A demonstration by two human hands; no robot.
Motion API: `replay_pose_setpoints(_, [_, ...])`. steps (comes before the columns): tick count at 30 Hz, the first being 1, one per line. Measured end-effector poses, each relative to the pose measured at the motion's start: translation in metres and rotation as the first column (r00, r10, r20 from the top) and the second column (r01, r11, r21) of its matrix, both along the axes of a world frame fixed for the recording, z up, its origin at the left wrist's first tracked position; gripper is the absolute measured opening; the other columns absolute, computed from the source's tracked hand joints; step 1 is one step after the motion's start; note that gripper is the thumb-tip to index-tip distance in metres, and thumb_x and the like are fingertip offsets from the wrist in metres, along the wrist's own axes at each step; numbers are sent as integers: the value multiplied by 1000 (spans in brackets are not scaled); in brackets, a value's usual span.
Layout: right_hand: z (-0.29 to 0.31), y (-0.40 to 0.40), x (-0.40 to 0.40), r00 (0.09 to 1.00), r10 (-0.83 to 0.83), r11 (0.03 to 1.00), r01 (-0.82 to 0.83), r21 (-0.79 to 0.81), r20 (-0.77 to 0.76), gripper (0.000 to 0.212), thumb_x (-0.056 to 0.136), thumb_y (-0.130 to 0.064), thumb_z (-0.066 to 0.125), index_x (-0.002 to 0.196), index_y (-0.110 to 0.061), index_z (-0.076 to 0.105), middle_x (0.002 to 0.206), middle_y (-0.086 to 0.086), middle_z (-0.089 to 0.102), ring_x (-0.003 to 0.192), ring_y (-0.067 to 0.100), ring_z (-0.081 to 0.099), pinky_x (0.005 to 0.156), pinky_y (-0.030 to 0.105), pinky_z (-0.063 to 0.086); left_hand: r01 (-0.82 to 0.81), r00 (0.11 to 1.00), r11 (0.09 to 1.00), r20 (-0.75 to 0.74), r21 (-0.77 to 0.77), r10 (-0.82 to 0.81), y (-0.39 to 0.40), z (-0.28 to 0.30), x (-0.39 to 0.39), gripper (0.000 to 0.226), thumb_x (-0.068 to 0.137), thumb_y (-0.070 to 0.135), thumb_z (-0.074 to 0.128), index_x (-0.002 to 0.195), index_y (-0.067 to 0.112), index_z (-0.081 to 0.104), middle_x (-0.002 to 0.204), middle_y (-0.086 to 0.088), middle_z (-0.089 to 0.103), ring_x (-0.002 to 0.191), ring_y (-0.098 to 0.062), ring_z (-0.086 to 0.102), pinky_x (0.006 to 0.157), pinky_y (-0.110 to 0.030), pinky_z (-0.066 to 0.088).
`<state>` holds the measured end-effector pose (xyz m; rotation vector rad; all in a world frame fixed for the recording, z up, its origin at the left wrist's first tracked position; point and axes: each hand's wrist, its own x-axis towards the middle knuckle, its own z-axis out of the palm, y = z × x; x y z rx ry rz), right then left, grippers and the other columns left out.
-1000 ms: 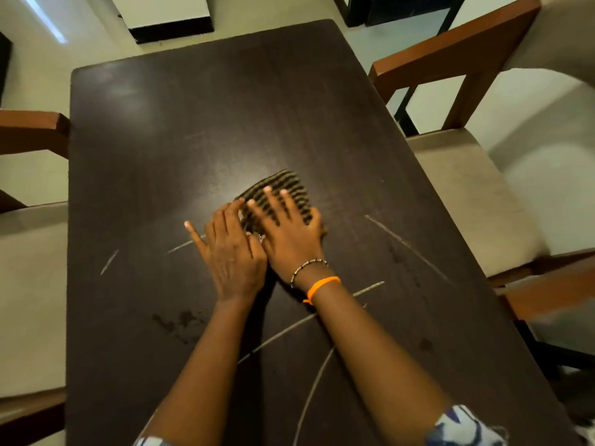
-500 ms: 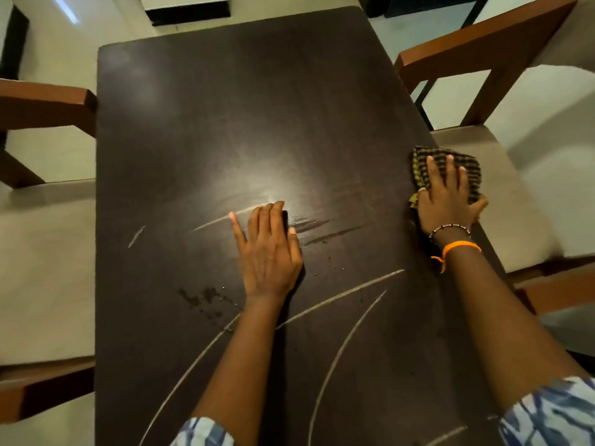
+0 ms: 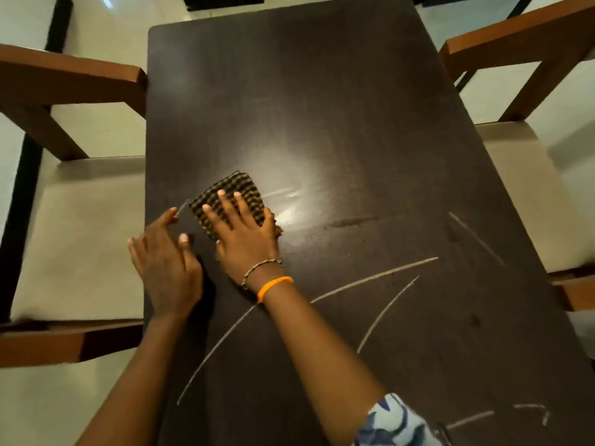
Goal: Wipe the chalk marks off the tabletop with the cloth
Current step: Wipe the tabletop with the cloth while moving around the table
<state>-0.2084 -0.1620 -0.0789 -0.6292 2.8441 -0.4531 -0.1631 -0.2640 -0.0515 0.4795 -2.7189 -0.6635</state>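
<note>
1. A dark brown table (image 3: 338,91) fills the middle of the view, its long side running away from the person. A bright patch of reflected light sits on it just right of the cloth.
2. Two chairs stand at its sides. The left chair (image 3: 74,226) has a pale seat and brown wooden arms. The right chair (image 3: 531,175) has the same build, with its seat pushed close to the table edge.
3. Both forearms reach in from the bottom of the view. A blue and white patterned sleeve (image 3: 392,423) shows on the right arm.
4. The chalk marks (image 3: 373,278) lie mostly on the near half of the table. One long curved line runs from the lower left up toward the right. A shorter curve lies beside it, a straight stroke sits near the right edge, and short dashes sit at the bottom right.
5. The left hand (image 3: 164,268) lies flat on the table near its left edge, fingers spread, holding nothing.
6. The right hand (image 3: 241,233) lies just beside it, palm down with fingers spread, pressing on the cloth rather than gripping it.
7. The cloth (image 3: 225,191) is a folded checked rag in black and tan. It lies flat on the left part of the table, sticking out beyond the right fingertips.
8. An orange band (image 3: 273,286) and a beaded bracelet (image 3: 260,267) sit on the right wrist.
</note>
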Motion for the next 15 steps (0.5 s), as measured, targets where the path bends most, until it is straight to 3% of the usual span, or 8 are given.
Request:
replay_pose_setpoints(3, [0,41,-11,997,-15,999,18,36,-70,63,88,-30,41,147,-37,21,159,-6,12,147,17,9,104,46,13,17,997,997,73,-71,-12,-25,-8,6,41,88,10,45,129,8,45,121,-21,52,115,-39,44,112,-56,17])
replay_pose_setpoints(6, [-2,118,-31,967,-221,960,238,145,-123,64,89,-31,40,148,-37,16,160,-5,9,147,17,9,103,49,19,61,990,993,134,-101,-47,-34,-20,12,41,88,8,49,128,8,46,121,-19,54,115,-37,46,113,-55,17])
replay_pose_setpoints(9, [1,182,-40,870,-476,855,492,164,-128,61,92,-28,43,148,-35,19,160,-2,12,146,21,13,105,56,20,57,991,994,124,-91,-45,-36,-30,12,41,88,12,51,129,10,45,124,-15,54,118,-34,47,114,-53,18])
replay_pose_setpoints(12, [2,170,-44,778,-624,761,626,171,-70,60,94,-29,40,148,-35,14,160,-1,7,147,22,7,106,62,13,63,993,991,111,-119,-50,-36,-33,11,41,90,16,46,131,12,44,125,-12,53,120,-30,47,115,-50,17])
replay_pose_setpoints(15, [-1,95,-44,847,-522,826,531,186,-102,64,93,-32,39,149,-33,9,160,1,1,147,24,3,106,63,13,52,995,988,96,-142,-39,-36,-36,12,44,90,15,45,134,13,41,127,-11,52,123,-29,44,116,-50,11])
